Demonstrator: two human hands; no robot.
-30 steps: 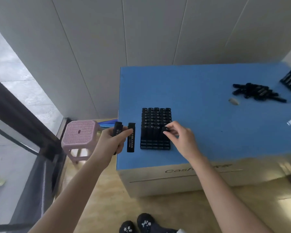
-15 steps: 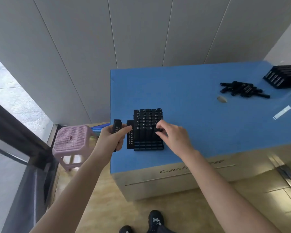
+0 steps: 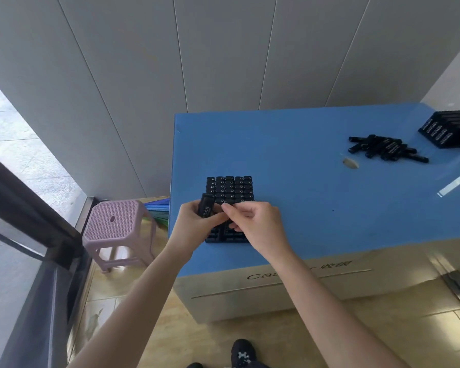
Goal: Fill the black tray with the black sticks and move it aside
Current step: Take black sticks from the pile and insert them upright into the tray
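A black tray (image 3: 230,188) packed with upright black sticks stands near the front left corner of the blue tabletop (image 3: 303,160). My left hand (image 3: 193,227) hovers over the tray's front left part and grips black sticks (image 3: 206,207), one with white lettering pointing up. My right hand (image 3: 258,225) meets it from the right, thumb and forefinger pinching one of the black sticks (image 3: 222,231) between the two hands. The hands hide the tray's front rows. A loose pile of black sticks (image 3: 385,150) lies far right.
A second black tray (image 3: 450,128) sits at the far right corner. A small beige object (image 3: 350,163) and a strip of tape (image 3: 452,185) lie on the blue top. A pink stool (image 3: 114,221) stands left of the table, beside a dark window frame.
My left hand moved right from beside the tray to above its front left part. My right hand left the tray's sticks and now meets the left hand at the sticks it holds.
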